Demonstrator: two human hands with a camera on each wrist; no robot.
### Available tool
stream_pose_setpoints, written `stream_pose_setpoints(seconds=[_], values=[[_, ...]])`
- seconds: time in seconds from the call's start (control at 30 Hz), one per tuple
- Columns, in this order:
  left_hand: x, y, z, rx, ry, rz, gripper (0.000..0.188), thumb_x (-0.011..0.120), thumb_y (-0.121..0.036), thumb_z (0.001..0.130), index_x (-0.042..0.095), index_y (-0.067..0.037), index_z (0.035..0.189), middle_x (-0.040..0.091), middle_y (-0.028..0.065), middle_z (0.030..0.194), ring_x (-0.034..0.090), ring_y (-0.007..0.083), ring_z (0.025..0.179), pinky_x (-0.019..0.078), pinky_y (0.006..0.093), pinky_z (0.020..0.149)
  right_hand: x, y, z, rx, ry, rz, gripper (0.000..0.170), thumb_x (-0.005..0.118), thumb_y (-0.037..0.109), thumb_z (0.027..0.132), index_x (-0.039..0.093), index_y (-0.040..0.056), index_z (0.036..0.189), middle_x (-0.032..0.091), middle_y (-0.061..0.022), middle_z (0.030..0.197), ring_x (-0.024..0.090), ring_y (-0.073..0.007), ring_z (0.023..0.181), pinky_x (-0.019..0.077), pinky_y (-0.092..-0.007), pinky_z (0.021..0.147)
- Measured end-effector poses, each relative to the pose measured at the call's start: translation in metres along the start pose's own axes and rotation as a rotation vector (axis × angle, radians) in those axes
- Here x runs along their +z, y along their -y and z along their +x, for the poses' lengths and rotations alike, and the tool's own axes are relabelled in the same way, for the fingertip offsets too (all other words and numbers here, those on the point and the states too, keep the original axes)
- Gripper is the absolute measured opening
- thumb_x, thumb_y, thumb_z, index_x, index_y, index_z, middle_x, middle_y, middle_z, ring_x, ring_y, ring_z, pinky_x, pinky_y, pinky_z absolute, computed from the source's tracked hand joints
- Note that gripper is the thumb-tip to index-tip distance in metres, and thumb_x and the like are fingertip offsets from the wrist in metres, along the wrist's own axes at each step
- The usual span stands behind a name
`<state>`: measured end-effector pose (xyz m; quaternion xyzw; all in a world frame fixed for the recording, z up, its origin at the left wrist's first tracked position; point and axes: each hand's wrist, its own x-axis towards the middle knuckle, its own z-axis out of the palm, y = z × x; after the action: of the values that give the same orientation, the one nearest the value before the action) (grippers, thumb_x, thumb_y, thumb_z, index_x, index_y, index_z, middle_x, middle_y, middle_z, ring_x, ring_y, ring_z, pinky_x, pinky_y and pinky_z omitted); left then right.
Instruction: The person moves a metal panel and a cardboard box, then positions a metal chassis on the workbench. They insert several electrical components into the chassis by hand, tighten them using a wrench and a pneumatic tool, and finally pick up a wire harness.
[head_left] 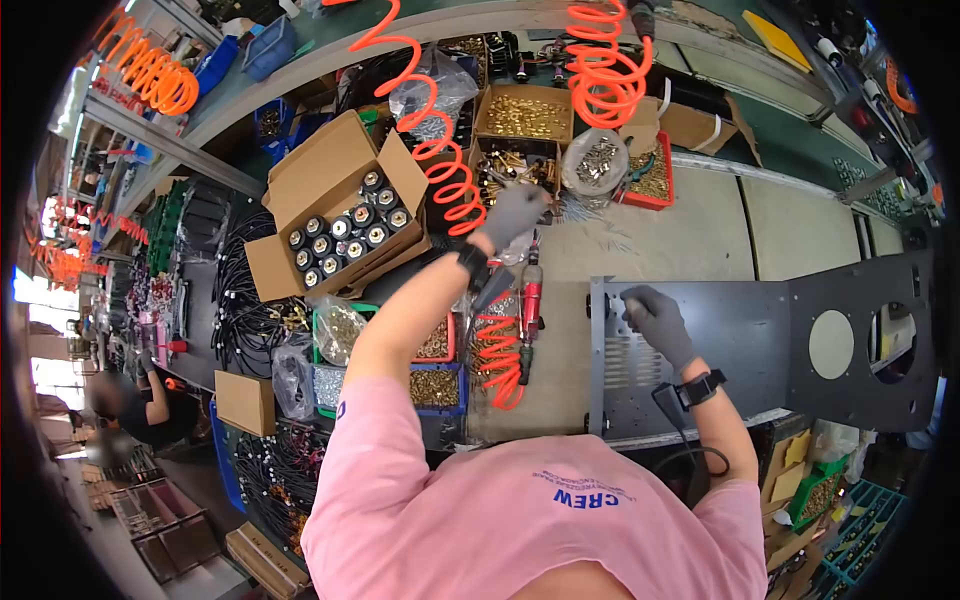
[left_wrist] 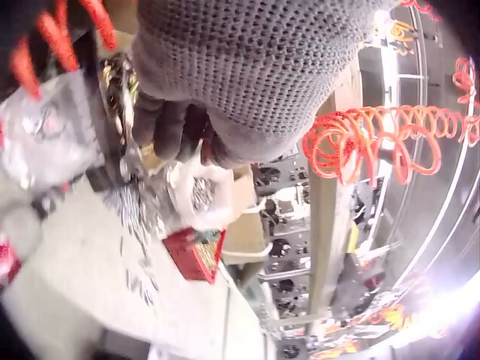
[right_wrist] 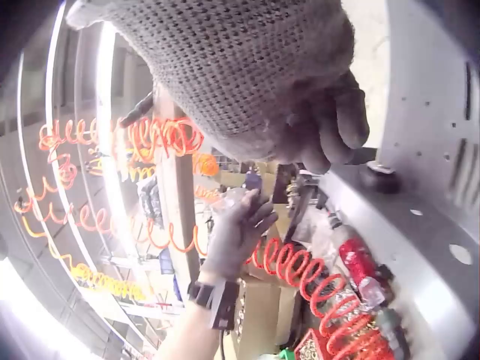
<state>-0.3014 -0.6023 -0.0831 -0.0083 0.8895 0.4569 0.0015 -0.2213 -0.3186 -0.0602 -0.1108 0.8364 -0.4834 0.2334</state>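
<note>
Left end: carton [head_left: 315,165], flaps up, black cylinders [head_left: 341,228] standing on end inside, tops facing up. Nearer me, blue bin [head_left: 464,388] of brass-coloured pieces [head_left: 435,390]. My left hand [head_left: 515,212] reaches out and away at the carton of mixed fittings [head_left: 557,160], fingers bent; can't tell if they've got a piece. Red tool [head_left: 532,290] just left of the panel, long axis running away from me. Then bag-lined tub [head_left: 577,180], silvery pieces [head_left: 600,155] in it, and red bin [head_left: 640,201] holding small brass bits [head_left: 652,182]. My right hand [head_left: 655,325] is over the panel's left part, pointing up-left, fingers curled in; can't tell if they hold anything or touch metal. Grey metal panel [head_left: 745,330] sits on the bench [head_left: 560,370], long axis left-right, slots at left, plate with big cutouts at right.
</note>
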Motion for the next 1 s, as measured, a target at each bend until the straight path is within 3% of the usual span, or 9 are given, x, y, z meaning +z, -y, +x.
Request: stream_pose_setpoints(seconds=[0.1, 0.17, 0.27, 0.43, 0.5, 0.57, 0.63, 0.77, 1.0], values=[[0.001, 0.059, 0.061, -0.062, -0.1, 0.288, 0.031, 0.052, -0.029, 0.074, 0.062, -0.001, 0.084, 0.061, 0.019, 0.078, 0.059, 0.0314, 0.078, 0.0463, 0.0366, 0.068, 0.012, 0.036, 0.015, -0.121, -0.015, 0.054, 0.018, 0.049, 0.014, 0.081, 0.057, 0.0018, 0.092, 0.06, -0.0109, 0.072, 0.057, -0.0165, 0.057, 0.0457, -0.0279, 0.057], [-0.002, 0.055, 0.078, -0.31, -0.031, 0.663, 0.032, 0.053, -0.031, 0.072, 0.063, -0.005, 0.088, 0.062, 0.0159, 0.085, 0.06, 0.0311, 0.079, 0.047, 0.0388, 0.068, 0.021, 0.05, 0.019, -0.199, 0.016, 0.116, 0.019, 0.049, 0.015, 0.082, 0.056, 0.0017, 0.093, 0.06, -0.0105, 0.072, 0.059, -0.0177, 0.061, 0.0456, -0.0282, 0.058], [0.014, 0.068, 0.097, -0.52, 0.004, 0.888, 0.031, 0.052, -0.03, 0.075, 0.062, -0.015, 0.1, 0.05, 0.0084, 0.119, 0.044, 0.0269, 0.109, 0.0354, 0.046, 0.079, 0.03, 0.045, 0.016, -0.221, 0.045, 0.106, 0.019, 0.049, 0.014, 0.082, 0.056, 0.0013, 0.094, 0.06, -0.0104, 0.072, 0.06, -0.0184, 0.065, 0.0457, -0.0284, 0.06], [0.03, 0.072, 0.11, -0.609, 0.0, 1.0, 0.038, 0.055, -0.037, 0.074, 0.06, -0.012, 0.103, 0.042, 0.0076, 0.125, 0.039, 0.0269, 0.112, 0.0344, 0.0448, 0.081, 0.032, 0.024, 0.007, -0.041, 0.042, 0.192, 0.018, 0.049, 0.01, 0.081, 0.056, 0.0008, 0.094, 0.059, -0.0116, 0.071, 0.059, -0.0185, 0.065, 0.0456, -0.0281, 0.06], [0.024, 0.059, 0.102, -0.646, -0.182, 0.787, 0.042, 0.054, -0.04, 0.074, 0.059, -0.01, 0.103, 0.047, 0.0124, 0.114, 0.042, 0.0287, 0.109, 0.0357, 0.0456, 0.083, 0.033, 0.017, 0.01, -0.055, 0.005, 0.208, 0.018, 0.049, 0.011, 0.082, 0.056, 0.0007, 0.095, 0.059, -0.0099, 0.072, 0.057, -0.0158, 0.063, 0.0454, -0.0271, 0.06], [0.029, 0.07, 0.091, -0.443, -0.428, 0.572, 0.04, 0.057, -0.038, 0.074, 0.057, -0.004, 0.097, 0.052, 0.0185, 0.104, 0.05, 0.0323, 0.097, 0.0406, 0.0411, 0.079, 0.029, 0.024, 0.013, 0.0, -0.058, 0.274, 0.019, 0.049, 0.013, 0.083, 0.055, 0.0009, 0.097, 0.059, -0.0083, 0.072, 0.056, -0.0138, 0.063, 0.0452, -0.0262, 0.06], [0.029, 0.056, 0.068, -0.204, -0.427, 0.143, 0.039, 0.056, -0.028, 0.075, 0.051, 0.002, 0.098, 0.054, 0.0218, 0.097, 0.053, 0.0352, 0.089, 0.0414, 0.0428, 0.077, 0.029, 0.028, 0.02, 0.059, -0.127, 0.34, 0.02, 0.049, 0.014, 0.084, 0.054, 0.001, 0.098, 0.058, -0.0068, 0.072, 0.055, -0.0119, 0.062, 0.045, -0.0252, 0.059], [0.037, -0.005, -0.021, 0.154, -0.036, -0.005, 0.026, 0.056, -0.01, 0.076, 0.045, 0.0, 0.098, 0.056, 0.0171, 0.078, 0.056, 0.0281, 0.068, 0.0435, 0.0338, 0.061, 0.038, 0.018, 0.04, 0.017, -0.211, 0.426, 0.028, 0.049, 0.023, 0.086, 0.052, -0.0011, 0.1, 0.057, -0.005, 0.074, 0.053, -0.0092, 0.063, 0.0442, -0.0232, 0.059], [0.056, -0.052, -0.119, 0.138, 0.142, -0.135, 0.023, 0.057, -0.009, 0.078, 0.054, -0.002, 0.099, 0.054, 0.0076, 0.069, 0.051, 0.0145, 0.061, 0.0423, 0.0276, 0.057, 0.034, 0.008, 0.007, -0.068, 0.015, 0.492, 0.027, 0.051, 0.023, 0.085, 0.053, -0.001, 0.096, 0.056, -0.0038, 0.08, 0.053, -0.0103, 0.074, 0.0445, -0.0246, 0.067]])
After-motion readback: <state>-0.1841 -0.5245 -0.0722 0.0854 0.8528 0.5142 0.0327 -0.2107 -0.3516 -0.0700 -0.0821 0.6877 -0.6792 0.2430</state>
